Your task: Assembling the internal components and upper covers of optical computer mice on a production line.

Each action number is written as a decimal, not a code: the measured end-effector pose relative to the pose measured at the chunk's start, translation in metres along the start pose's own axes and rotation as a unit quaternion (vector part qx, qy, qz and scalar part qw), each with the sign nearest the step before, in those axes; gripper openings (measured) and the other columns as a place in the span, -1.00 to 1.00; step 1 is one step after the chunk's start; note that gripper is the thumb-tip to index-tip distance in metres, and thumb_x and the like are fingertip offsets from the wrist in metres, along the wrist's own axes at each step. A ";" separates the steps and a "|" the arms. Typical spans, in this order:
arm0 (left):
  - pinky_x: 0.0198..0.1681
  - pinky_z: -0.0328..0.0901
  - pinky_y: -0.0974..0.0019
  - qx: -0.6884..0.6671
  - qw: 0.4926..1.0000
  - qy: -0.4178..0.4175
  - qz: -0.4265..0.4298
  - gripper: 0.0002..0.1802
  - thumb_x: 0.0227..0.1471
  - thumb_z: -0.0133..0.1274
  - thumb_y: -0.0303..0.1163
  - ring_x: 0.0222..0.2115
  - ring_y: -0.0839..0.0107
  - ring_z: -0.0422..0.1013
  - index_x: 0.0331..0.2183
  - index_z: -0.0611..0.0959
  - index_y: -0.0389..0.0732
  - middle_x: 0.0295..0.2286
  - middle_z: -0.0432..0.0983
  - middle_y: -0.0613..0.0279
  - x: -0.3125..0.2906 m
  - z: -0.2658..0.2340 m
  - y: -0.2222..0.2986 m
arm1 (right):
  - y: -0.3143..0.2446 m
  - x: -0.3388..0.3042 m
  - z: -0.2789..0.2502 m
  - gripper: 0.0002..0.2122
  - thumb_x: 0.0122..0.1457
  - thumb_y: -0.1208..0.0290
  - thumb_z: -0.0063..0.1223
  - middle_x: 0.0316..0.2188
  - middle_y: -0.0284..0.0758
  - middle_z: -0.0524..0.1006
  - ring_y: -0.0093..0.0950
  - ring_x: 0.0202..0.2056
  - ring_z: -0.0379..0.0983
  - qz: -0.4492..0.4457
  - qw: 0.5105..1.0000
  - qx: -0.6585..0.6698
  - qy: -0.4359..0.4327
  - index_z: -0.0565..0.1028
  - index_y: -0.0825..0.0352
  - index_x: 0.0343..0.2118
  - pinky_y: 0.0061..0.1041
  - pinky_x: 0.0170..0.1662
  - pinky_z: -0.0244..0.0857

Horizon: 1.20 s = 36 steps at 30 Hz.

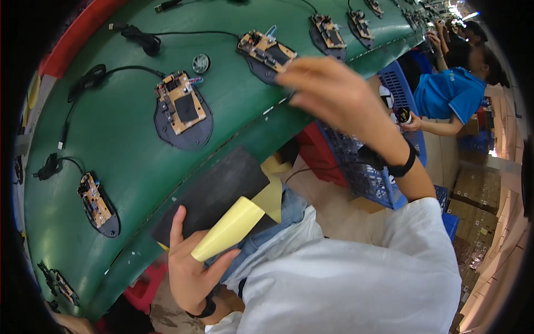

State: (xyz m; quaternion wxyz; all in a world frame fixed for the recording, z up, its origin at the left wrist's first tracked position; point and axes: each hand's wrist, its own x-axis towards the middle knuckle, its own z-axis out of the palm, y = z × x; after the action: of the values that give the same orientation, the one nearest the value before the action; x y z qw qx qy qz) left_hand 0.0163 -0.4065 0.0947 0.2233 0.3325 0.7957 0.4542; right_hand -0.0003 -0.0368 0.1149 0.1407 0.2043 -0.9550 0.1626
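Observation:
My left hand [188, 271] grips a dark grey sheet [222, 181] with yellow backing paper [231, 227], part of it curled up, near the edge of the green work surface. My right hand [339, 92] is smeared by motion, its fingertips over the near end of an opened computer mouse [270, 53]. That mouse has a tan circuit board with a black square patch on its dark base. Left of it lies another opened mouse [181, 108] with a similar black patch. Whether my right fingers hold anything is hidden by the blur.
More opened mice with cables, such as one at the left [95, 203], line the green surface [133, 167]. A small round part [201, 63] lies among them. A blue crate [396, 83] stands beside the surface at right; a person in a blue shirt [450, 92] works beyond.

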 end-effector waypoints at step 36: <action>0.35 0.12 -0.15 -0.045 0.996 0.018 0.068 -0.65 -0.10 0.42 -0.35 -0.40 0.27 0.60 -0.24 0.76 -0.31 -0.38 0.69 0.12 -0.021 -0.013 -0.022 | -0.004 0.088 0.018 -0.68 0.17 0.42 0.27 -0.12 -0.26 0.54 -0.23 -0.05 0.45 -0.006 1.000 0.007 0.003 0.62 0.23 0.01 -0.33 0.03 0.36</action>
State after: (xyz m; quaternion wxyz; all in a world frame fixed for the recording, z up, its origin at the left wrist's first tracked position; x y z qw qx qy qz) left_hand 0.0149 -0.4375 0.0826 0.1918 0.3674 0.7540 0.5096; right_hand -0.0794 -0.0773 0.1287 0.1434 0.2110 -0.9519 0.1695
